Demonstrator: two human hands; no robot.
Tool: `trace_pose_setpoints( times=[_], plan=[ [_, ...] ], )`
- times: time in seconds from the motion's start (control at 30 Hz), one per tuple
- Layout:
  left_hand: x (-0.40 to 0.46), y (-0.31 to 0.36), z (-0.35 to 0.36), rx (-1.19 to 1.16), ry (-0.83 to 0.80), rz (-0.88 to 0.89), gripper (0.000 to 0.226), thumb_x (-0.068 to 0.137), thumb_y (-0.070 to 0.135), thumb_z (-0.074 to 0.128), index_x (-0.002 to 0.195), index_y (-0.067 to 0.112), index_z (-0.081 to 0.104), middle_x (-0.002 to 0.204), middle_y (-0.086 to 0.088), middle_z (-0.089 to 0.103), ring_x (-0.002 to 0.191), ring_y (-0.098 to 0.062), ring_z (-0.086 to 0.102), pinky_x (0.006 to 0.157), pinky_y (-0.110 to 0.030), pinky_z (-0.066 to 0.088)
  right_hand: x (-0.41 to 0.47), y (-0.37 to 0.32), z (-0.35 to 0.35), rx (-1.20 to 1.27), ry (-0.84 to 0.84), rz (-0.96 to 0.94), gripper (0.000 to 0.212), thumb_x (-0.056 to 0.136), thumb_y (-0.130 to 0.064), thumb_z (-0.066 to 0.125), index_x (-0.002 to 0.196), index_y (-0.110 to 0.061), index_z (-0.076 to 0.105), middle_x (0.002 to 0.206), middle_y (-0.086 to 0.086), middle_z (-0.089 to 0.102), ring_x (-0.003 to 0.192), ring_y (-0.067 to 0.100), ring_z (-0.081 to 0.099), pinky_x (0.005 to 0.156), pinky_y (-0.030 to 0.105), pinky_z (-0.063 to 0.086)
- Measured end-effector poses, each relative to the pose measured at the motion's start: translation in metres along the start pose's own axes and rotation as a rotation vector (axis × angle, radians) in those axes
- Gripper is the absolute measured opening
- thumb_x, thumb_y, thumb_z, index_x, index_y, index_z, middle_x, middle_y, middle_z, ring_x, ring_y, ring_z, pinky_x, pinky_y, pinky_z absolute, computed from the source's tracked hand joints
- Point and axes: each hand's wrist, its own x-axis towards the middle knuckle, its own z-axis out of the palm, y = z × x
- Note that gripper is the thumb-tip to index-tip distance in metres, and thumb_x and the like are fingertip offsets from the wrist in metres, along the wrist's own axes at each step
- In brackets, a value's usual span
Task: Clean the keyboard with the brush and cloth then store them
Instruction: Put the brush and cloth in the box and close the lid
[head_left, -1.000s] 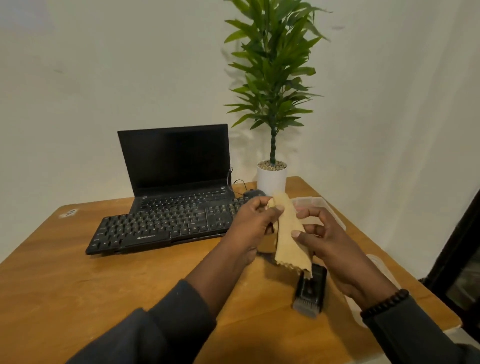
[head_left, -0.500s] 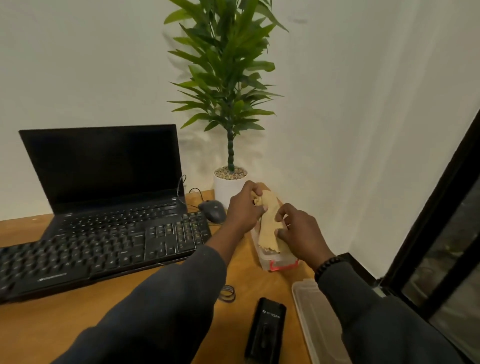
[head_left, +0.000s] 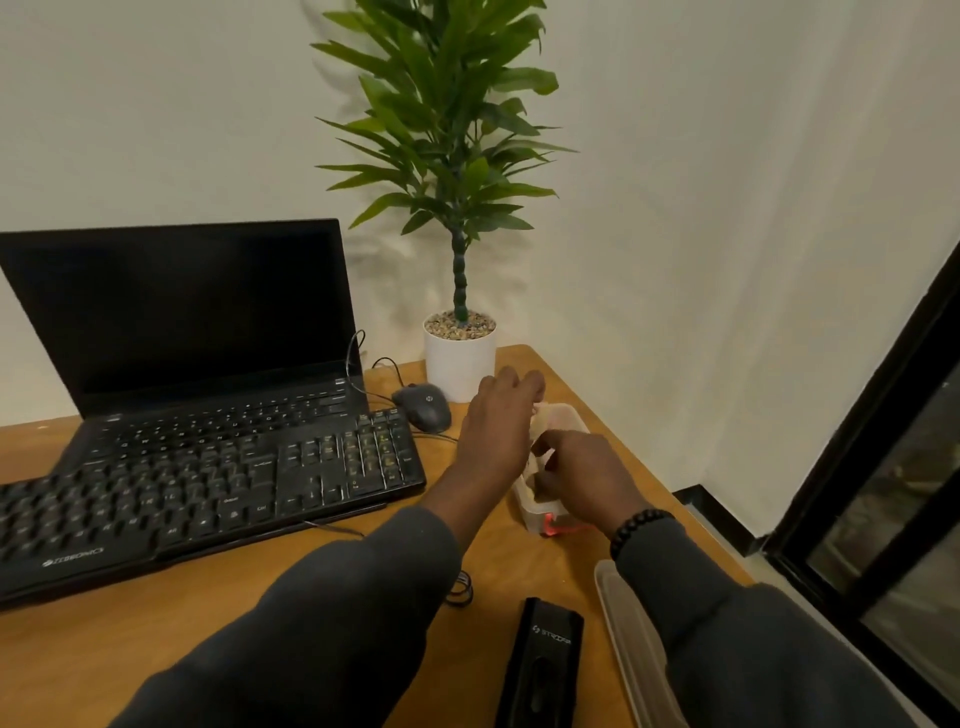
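At the far right corner of the wooden table (head_left: 156, 639), both hands meet over a small clear plastic container (head_left: 540, 512) with a red clasp at its near end. The left hand (head_left: 496, 434) hovers over the container's left side, its fingers loosely curled and blurred, so whether they pinch anything cannot be told. The right hand (head_left: 582, 475) lies over the container's near part, fingers bent down onto the tan cloth (head_left: 545, 415), which sits inside the container; only a pale strip of it shows between the two hands, and the grip itself is hidden under the knuckles. A dark bead bracelet (head_left: 641, 527) circles the right wrist. Near the bottom edge the black brush (head_left: 540, 670) lies flat on the table, its near end cut off by the frame. Just right of it the container's clear lid (head_left: 618, 613) is mostly covered by the right sleeve. Left of the hands the black keyboard (head_left: 208, 493) runs off the left edge, leaning on an open laptop (head_left: 197, 332) with a dark screen. A mouse (head_left: 423, 408) and a potted plant (head_left: 457, 358) stand at the far side.
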Motion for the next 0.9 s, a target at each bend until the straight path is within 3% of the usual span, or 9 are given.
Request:
trace_pose_setpoints(
  times=[0.13,0.3,0.37,0.5,0.6,0.67,0.77,0.83,0.9],
  plan=[
    [0.001,-0.002,-0.002,0.263,-0.083,0.196,0.023,0.094,0.009,0.057,0.114,0.016,0.063,0.118,-0.008,0.055,0.105,-0.025,0.048,0.076,-0.032,0.035,0.004,0.002,-0.003,-0.134,-0.125,-0.063,0.032,0.094,-0.024,0.060,0.125,-0.026,0.065,0.120,-0.002,0.065,0.110,0.017,0.058,0.098,0.028,0.045],
    [0.003,-0.002,-0.001,0.235,-0.095,0.387,0.036,0.084,0.016,0.071,0.119,0.017,0.061,0.120,-0.008,0.055,0.104,-0.026,0.048,0.079,-0.037,0.042,0.012,0.008,0.002,-0.218,-0.121,-0.058,0.028,0.090,-0.029,0.065,0.116,-0.020,0.068,0.104,-0.002,0.067,0.089,0.013,0.057,0.088,0.026,0.049],
    [0.003,-0.006,-0.003,0.332,-0.124,0.499,0.028,0.091,0.020,0.065,0.119,0.019,0.065,0.120,-0.005,0.059,0.104,-0.024,0.048,0.081,-0.037,0.041,0.013,0.012,0.003,-0.219,-0.113,-0.064,0.028,0.088,-0.029,0.067,0.114,-0.019,0.068,0.105,-0.002,0.068,0.088,0.012,0.057,0.088,0.027,0.051],
    [0.009,-0.009,-0.012,0.535,-0.227,0.312,0.040,0.101,0.043,0.044,0.124,0.021,0.067,0.128,-0.003,0.056,0.118,-0.024,0.041,0.095,-0.038,0.034,0.010,0.008,0.001,-0.212,-0.104,-0.067,0.028,0.089,-0.028,0.065,0.117,-0.024,0.069,0.108,-0.003,0.068,0.090,0.011,0.055,0.092,0.028,0.049],
    [0.011,0.006,-0.016,0.582,-0.270,0.278,0.036,0.100,0.039,0.050,0.123,0.017,0.067,0.134,-0.007,0.050,0.124,-0.027,0.039,0.100,-0.038,0.033,-0.008,-0.002,-0.008,-0.188,0.006,-0.026,0.026,0.092,-0.027,0.063,0.116,-0.020,0.068,0.108,0.001,0.067,0.091,0.014,0.061,0.086,0.028,0.053],
    [0.002,0.012,-0.019,0.457,-0.223,0.229,0.031,0.099,0.032,0.054,0.124,0.017,0.064,0.129,-0.008,0.053,0.119,-0.026,0.046,0.096,-0.037,0.037,-0.033,-0.007,-0.017,-0.142,0.148,-0.058,0.023,0.092,-0.028,0.062,0.112,-0.018,0.068,0.103,0.001,0.065,0.088,0.014,0.060,0.079,0.029,0.055],
    [-0.031,0.015,-0.031,-0.016,-0.001,-0.003,0.013,0.095,0.026,0.061,0.103,0.016,0.065,0.104,-0.004,0.062,0.095,-0.021,0.058,0.076,-0.033,0.045,-0.082,-0.014,-0.032,-0.106,0.307,-0.136,0.018,0.093,-0.033,0.059,0.105,-0.020,0.061,0.096,-0.002,0.057,0.085,0.013,0.053,0.068,0.027,0.050],
    [-0.063,0.017,-0.042,-0.253,0.009,-0.171,0.005,0.093,0.020,0.061,0.090,0.016,0.062,0.090,0.001,0.062,0.084,-0.018,0.058,0.067,-0.034,0.046,-0.114,-0.017,-0.040,-0.054,0.274,-0.162,0.015,0.094,-0.037,0.057,0.103,-0.024,0.055,0.094,-0.006,0.053,0.083,0.010,0.051,0.063,0.024,0.044],
    [-0.098,0.019,-0.055,-0.379,-0.087,-0.293,0.005,0.093,0.020,0.061,0.089,0.017,0.062,0.083,0.006,0.060,0.080,-0.014,0.057,0.064,-0.029,0.045,-0.139,-0.018,-0.041,0.012,0.162,-0.138,0.017,0.094,-0.043,0.054,0.102,-0.028,0.051,0.092,-0.010,0.052,0.079,0.007,0.051,0.059,0.021,0.043]
  ],
)
